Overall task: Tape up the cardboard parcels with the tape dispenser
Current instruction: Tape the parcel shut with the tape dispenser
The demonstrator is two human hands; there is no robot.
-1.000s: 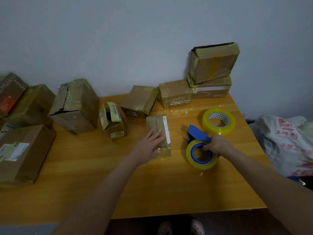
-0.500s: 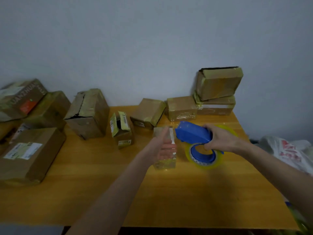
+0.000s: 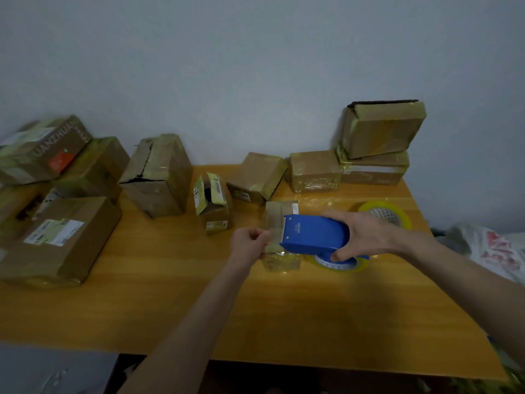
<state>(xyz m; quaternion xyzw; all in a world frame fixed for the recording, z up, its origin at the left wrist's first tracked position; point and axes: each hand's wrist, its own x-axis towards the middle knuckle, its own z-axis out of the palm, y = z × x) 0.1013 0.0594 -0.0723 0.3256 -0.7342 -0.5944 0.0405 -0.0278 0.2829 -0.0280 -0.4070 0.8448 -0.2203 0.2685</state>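
My right hand (image 3: 366, 236) grips the blue tape dispenser (image 3: 315, 234) by its body and holds it level, just above a small cardboard parcel (image 3: 277, 216) on the wooden table (image 3: 284, 308). The dispenser's yellowish tape roll (image 3: 338, 263) hangs below it. My left hand (image 3: 250, 244) pinches the clear tape end at the dispenser's mouth, over the parcel's left side. Much of the parcel is hidden behind the dispenser and my hands.
A spare tape roll (image 3: 386, 213) lies behind my right hand. Several parcels line the back and left: a torn upright box (image 3: 159, 177), a small open box (image 3: 211, 203), a labelled box (image 3: 59, 240), a stack (image 3: 377, 143) at back right. A plastic bag (image 3: 494, 248) sits off the right edge.
My right hand lifted the dispenser off the table and laid it flat over the small parcel. My left hand left the parcel's top and took the tape end.
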